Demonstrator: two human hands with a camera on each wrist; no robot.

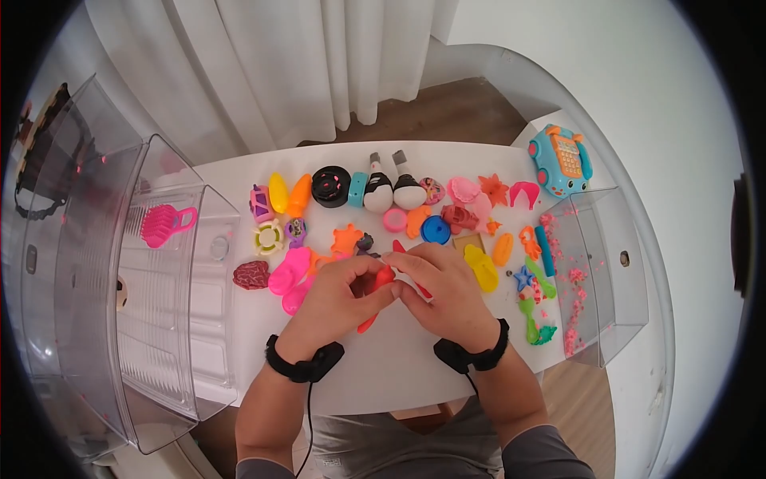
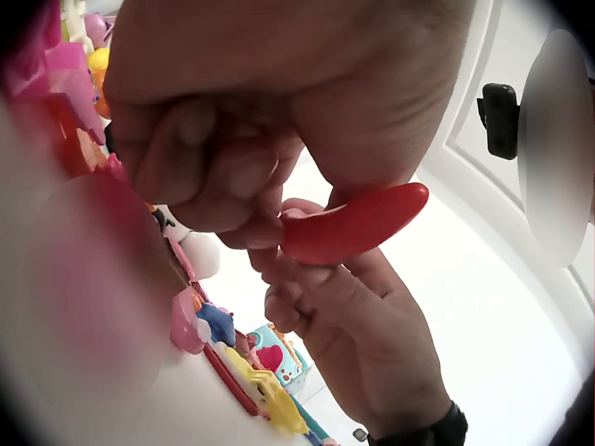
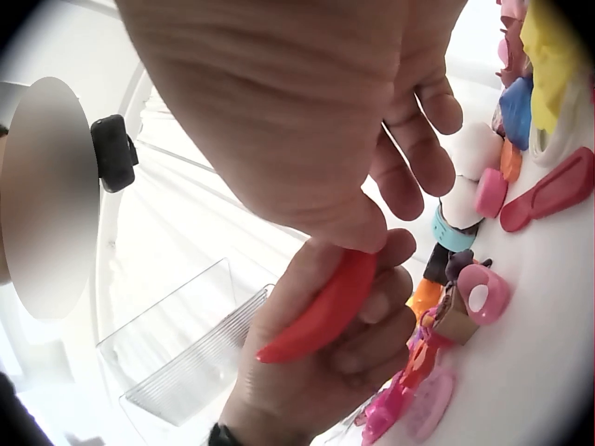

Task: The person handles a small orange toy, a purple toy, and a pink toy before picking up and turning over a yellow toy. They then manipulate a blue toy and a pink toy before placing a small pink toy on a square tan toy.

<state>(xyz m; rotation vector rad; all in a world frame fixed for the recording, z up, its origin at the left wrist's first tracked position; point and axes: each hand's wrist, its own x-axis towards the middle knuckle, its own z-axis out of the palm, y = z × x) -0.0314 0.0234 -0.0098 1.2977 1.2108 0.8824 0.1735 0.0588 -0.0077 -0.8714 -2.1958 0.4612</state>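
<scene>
Close over the front of the table, both hands meet at a smooth red chili-pepper-shaped piece (image 2: pixel 358 225). Its tapered tip points back toward the person. My left hand (image 1: pixel 339 289) grips it with thumb and curled fingers. Thumb and forefinger of my right hand (image 1: pixel 448 289) pinch its far end, while the other right fingers stand loosely spread in the right wrist view. A flat red toy tool (image 3: pixel 548 190) lies on the table just beyond the right hand, partly covered by it in the head view. Pink toys (image 1: pixel 291 275) are nearest the left hand.
Rows of small toys cross the white table, including a blue lid (image 1: pixel 435 230), a yellow piece (image 1: pixel 480 268) and a black round toy (image 1: pixel 330 186). Clear bins stand left (image 1: pixel 171 319) and right (image 1: pixel 614 319). A toy telephone (image 1: pixel 562 160) sits at the back right corner.
</scene>
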